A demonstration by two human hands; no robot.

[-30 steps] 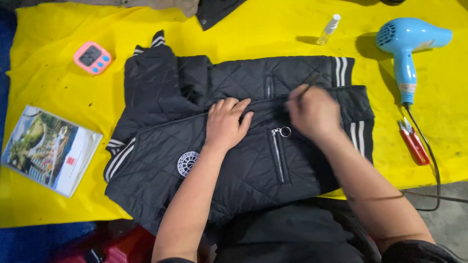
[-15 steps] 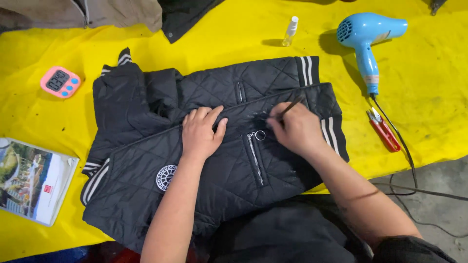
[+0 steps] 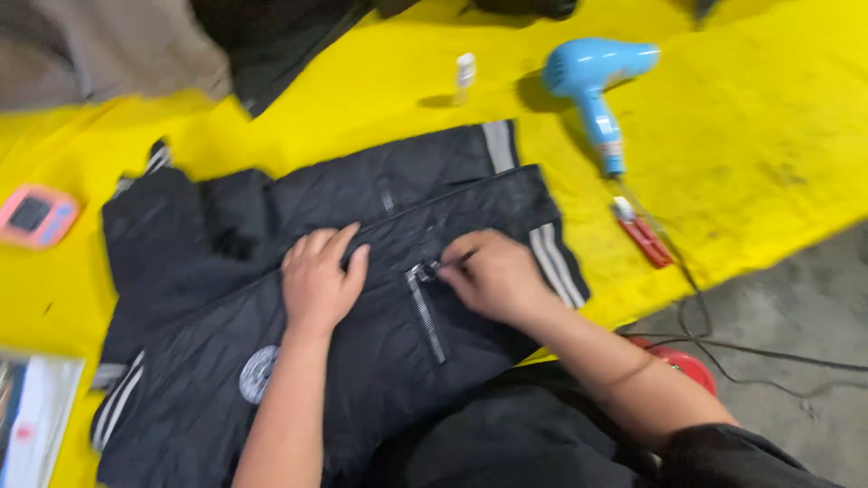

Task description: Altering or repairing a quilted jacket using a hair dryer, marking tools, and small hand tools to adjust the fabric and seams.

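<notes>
A black quilted jacket with white striped trim lies flat on a yellow cloth. My left hand presses flat on the jacket's front, fingers together. My right hand pinches a thin dark tool, its tip at the metal pull of the pocket zipper. A round white patch sits lower on the jacket front.
A blue hair dryer lies at the back right, its cord trailing onto the grey floor. Red-handled pliers lie beside the jacket. A small white bottle, a pink timer, a magazine and other clothes surround it.
My right hand has moved down from the jacket's upper edge to the zipper pull. The left hand stays pressed on the jacket. The view has shifted right and blurred.
</notes>
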